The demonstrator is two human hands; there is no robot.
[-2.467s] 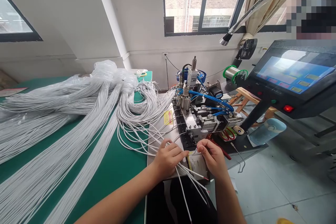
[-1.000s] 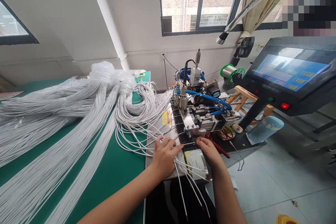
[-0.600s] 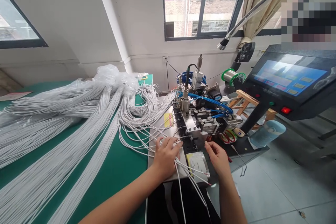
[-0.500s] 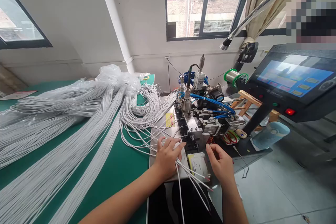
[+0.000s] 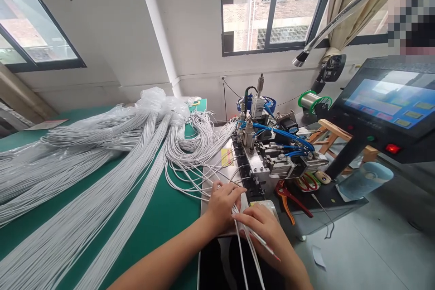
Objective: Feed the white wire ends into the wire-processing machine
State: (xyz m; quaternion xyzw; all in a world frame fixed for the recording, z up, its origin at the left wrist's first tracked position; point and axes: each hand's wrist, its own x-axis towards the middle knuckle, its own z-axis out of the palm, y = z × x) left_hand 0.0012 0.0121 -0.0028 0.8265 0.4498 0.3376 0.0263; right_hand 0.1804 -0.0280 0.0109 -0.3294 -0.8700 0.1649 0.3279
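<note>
I have the left hand down on the metal plate, its fingers curled together over a fan of white wires. They are pinned under the palm, and their loose ends trail out below the knuckles and off the near edge of the plate. The right hand reaches across, with its fingertips touching those wires just beside the left fingers. Thumb and forefinger look drawn together there, but I cannot tell whether they actually clamp a single wire. One red-tipped end lies across the back of the right hand.

Just beyond the left fingertips stands the machine with its blue hoses. The red-handled pliers lie to the right of the right hand's knuckles. Far to the left of both hands, the big wire bundles spread over the green mat.

My worry is the crowding at the fingertips: the wires lie so close that the right hand could pick up two, or drag a neighbour loose. If the left fingers relax, I think the whole fan could slide off the edge. The loops just past the fingers could also snag on the machine.
</note>
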